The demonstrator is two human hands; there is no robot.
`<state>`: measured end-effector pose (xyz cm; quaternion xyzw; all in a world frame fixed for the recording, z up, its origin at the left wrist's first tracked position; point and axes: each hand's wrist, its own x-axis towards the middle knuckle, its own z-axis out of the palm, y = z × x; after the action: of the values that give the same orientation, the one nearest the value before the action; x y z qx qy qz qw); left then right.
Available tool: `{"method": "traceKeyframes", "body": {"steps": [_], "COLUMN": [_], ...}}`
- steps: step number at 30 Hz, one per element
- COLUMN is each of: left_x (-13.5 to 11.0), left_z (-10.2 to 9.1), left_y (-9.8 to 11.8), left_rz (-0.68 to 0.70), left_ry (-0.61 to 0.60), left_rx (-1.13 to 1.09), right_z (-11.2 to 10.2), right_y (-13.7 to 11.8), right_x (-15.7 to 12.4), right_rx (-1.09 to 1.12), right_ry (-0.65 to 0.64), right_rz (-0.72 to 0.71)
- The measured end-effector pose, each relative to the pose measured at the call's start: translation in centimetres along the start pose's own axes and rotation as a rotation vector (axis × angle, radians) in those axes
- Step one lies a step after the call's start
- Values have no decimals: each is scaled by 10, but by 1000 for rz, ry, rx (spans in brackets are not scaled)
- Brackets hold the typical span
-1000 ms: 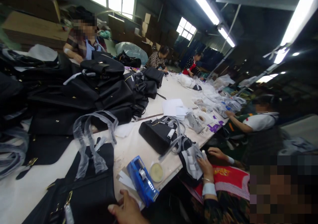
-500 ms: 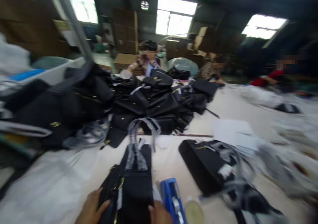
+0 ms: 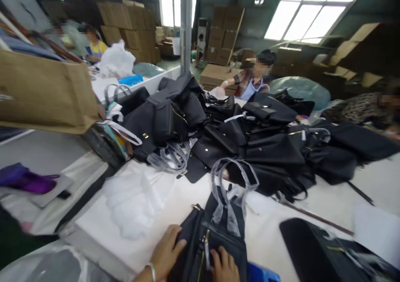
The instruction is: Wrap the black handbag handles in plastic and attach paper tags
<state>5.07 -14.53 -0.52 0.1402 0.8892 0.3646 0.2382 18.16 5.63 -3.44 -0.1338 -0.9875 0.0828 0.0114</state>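
Note:
A black bag lies before me at the bottom middle, with gold zips and clear-wrapped handles standing up at its far end. My left hand, with a bracelet at the wrist, grips the bag's left side, thumb toward the top. Flat on the bag's front rests my right hand, its fingers slightly apart beside a pale zip pull. Its thumb is hidden. Right of the bag, a blue object is partly cut off by the frame.
Beyond my bag is a heap of black bags. Another black bag lies at right, white wrapping at left. A brown paper bag juts in at upper left. Across the table sits a person; others are farther off.
My view has swung left, so the bag and hands appear farther right. My right hand has moved from the bag's right edge onto its front; my left hand stays at the left side.

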Motion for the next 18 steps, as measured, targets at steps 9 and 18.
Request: {"method": "traceKeyframes", "body": {"steps": [9, 18], "left_x": [50, 5], "left_z": [-86, -4], "left_y": [-65, -13], "left_rz": [-129, 41], "left_ry": [-130, -189], "left_rx": [-153, 5], "right_z": [-48, -36], "right_y": [3, -4], "right_x": [-12, -22], "right_rx": [172, 105], "right_ry": [48, 57], "right_rz": [270, 446]}}
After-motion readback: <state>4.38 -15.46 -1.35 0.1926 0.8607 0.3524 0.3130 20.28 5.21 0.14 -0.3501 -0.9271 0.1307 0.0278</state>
